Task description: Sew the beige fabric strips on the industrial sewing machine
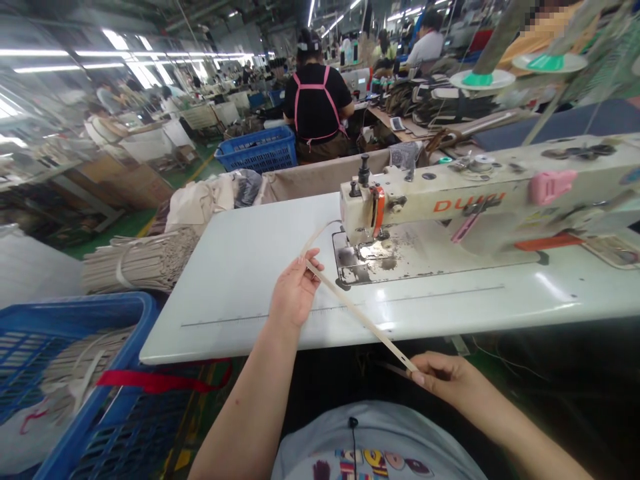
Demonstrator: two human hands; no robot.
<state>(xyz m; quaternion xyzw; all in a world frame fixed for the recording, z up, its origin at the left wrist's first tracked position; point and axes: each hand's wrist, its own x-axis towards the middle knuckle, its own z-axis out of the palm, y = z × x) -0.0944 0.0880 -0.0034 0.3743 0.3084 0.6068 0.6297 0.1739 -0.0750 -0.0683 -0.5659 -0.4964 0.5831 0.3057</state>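
Note:
A long, narrow beige strap (pixel 357 313) runs slantwise between my two hands, with a small dark slot near its lower end. My left hand (pixel 297 287) is over the white table, closed on the strap's upper part with fingertips and thumb. Beyond those fingers the strap curves back toward the head of the sewing machine (pixel 363 213). My right hand (pixel 437 377) pinches the lower end, in front of the table's near edge and close to my body. A short tail of strap hangs beside the right fingertips.
The sewing table (pixel 225 267) has a printed ruler line along its front. Left of it stand a blue basket (pixel 145 313) holding bundled straps and another strap bundle (pixel 140 263). A red band (pixel 160 381) hangs by the basket. Ahead, a person (pixel 320 100) sits beside another blue basket (pixel 257 150).

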